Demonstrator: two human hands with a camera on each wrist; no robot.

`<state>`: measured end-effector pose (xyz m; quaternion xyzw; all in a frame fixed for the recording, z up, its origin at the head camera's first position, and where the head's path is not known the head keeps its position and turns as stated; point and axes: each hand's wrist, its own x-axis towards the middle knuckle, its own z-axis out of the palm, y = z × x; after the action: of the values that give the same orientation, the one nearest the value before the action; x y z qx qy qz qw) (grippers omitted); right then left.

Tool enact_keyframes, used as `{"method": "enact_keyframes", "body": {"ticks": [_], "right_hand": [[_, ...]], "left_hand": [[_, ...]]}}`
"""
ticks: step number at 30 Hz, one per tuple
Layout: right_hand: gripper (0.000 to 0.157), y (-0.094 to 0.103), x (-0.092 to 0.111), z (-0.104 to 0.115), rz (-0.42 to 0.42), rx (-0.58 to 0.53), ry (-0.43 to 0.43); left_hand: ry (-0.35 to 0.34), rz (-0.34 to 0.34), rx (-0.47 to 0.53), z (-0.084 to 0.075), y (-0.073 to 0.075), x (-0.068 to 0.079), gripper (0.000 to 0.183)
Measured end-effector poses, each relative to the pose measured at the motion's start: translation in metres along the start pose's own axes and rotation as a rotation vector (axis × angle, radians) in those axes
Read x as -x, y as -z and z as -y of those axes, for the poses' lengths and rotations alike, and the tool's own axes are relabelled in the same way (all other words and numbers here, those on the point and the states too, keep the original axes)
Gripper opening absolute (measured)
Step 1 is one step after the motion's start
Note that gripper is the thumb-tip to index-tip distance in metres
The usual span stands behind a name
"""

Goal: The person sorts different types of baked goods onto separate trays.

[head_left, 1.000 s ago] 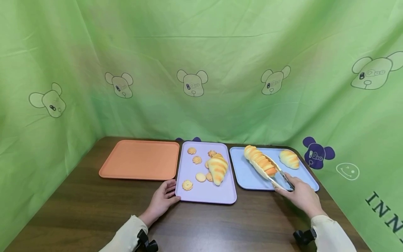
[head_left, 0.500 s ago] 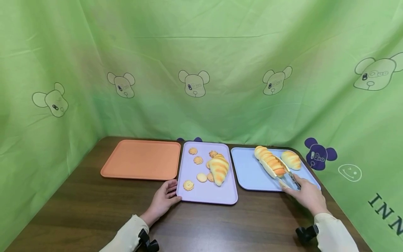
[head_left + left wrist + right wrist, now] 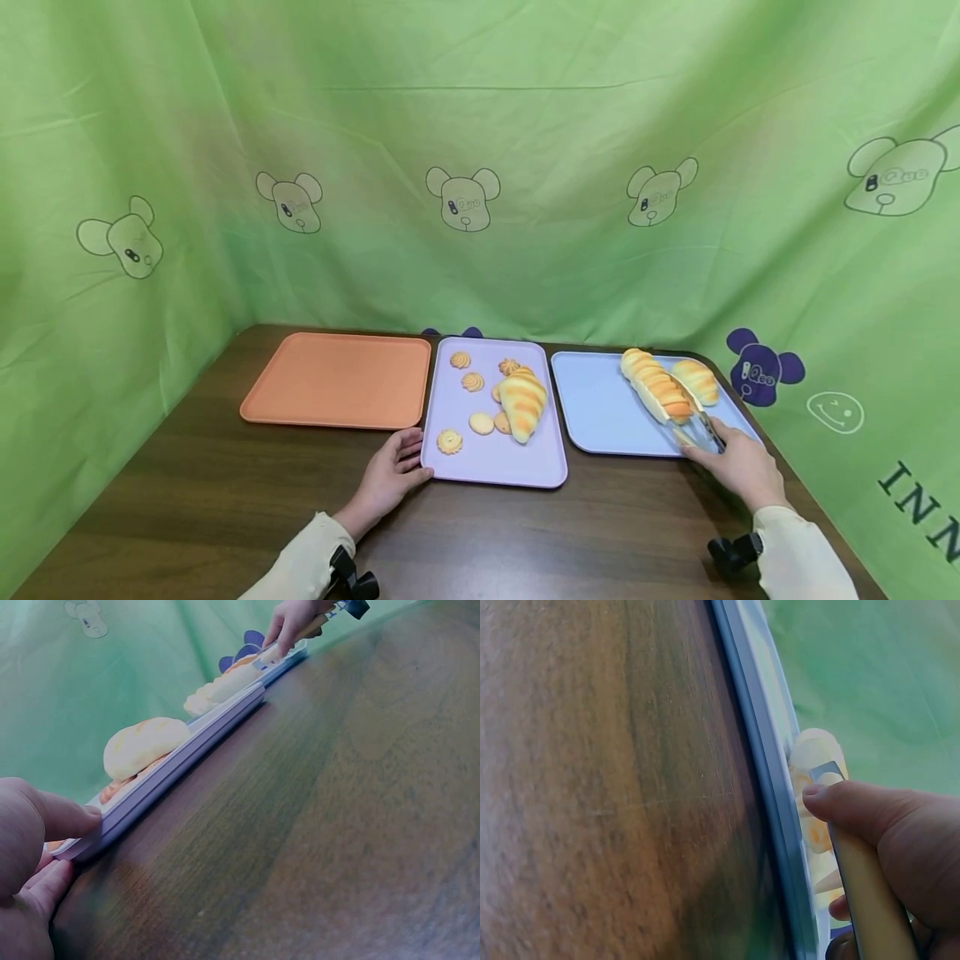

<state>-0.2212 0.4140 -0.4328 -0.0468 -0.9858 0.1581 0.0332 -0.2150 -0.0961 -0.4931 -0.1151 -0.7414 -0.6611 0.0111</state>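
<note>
In the head view my right hand [image 3: 742,467] grips a pair of tongs [image 3: 708,429] over the blue tray [image 3: 592,417]. The tongs' arms lie on both sides of a long, ridged bread loaf [image 3: 654,383]. Behind and to the right of that loaf sits a smaller bun [image 3: 696,381], partly covered by it. At the near left corner of the lilac tray [image 3: 487,467], my left hand [image 3: 386,475] pinches the rim, thumb [image 3: 71,817] over the near edge and fingers at the side. A striped croissant [image 3: 523,404] and several cookies [image 3: 450,442] lie on this tray.
An orange tray [image 3: 337,379] lies at the left, beside the lilac one. All three trays stand in a row at the back of the dark wooden table [image 3: 525,542]. A green curtain [image 3: 465,275] hangs close behind and along both sides.
My right hand has moved the tongs and the long loaf rightward across the blue tray, up to the smaller bun. The left hand keeps its hold on the lilac tray's corner.
</note>
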Motion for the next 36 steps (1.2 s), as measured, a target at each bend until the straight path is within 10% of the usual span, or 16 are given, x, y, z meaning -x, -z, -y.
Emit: {"method": "enact_keyframes", "body": {"ticks": [36], "right_hand": [[0.104, 0.0007, 0.0042, 0.0062, -0.021, -0.018, -0.052]], "left_hand": [[-0.020, 0.002, -0.002, 0.0031, 0.0003, 0.0005, 0.058]]}}
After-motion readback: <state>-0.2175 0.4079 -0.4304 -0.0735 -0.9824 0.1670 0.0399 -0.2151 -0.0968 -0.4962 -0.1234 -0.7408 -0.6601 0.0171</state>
